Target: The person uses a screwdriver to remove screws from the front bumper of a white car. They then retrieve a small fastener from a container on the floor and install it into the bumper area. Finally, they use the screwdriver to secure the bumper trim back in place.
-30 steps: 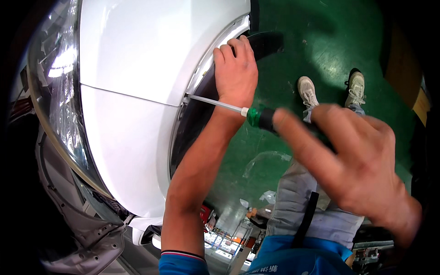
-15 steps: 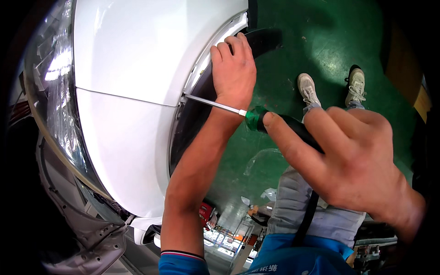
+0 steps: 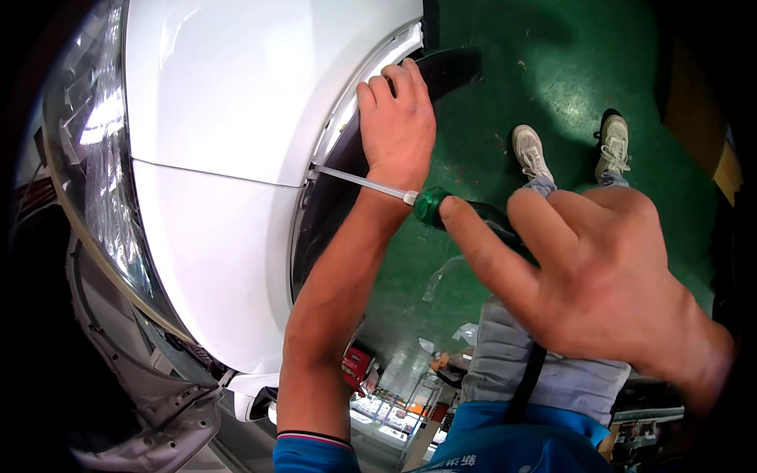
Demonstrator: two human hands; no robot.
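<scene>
My right hand is wrapped round the green and black handle of a screwdriver. The thumb presses along the handle near its green end. The metal shaft reaches left over my left wrist, and its tip meets the wheel-arch edge where two white body panels join. Farther along the same arch, my left hand has its fingers hooked over the black wheel-arch liner. The fingertips are partly hidden behind its edge.
A headlight covered in clear film lies at the far left, beside the panels. Below is an open bonnet. My shoes stand on the green floor. Clear plastic scraps and a red object lie lower down.
My right hand and the screwdriver handle have shifted slightly left, and the handle looks turned. The tip stays at the panel joint. My left hand has barely moved.
</scene>
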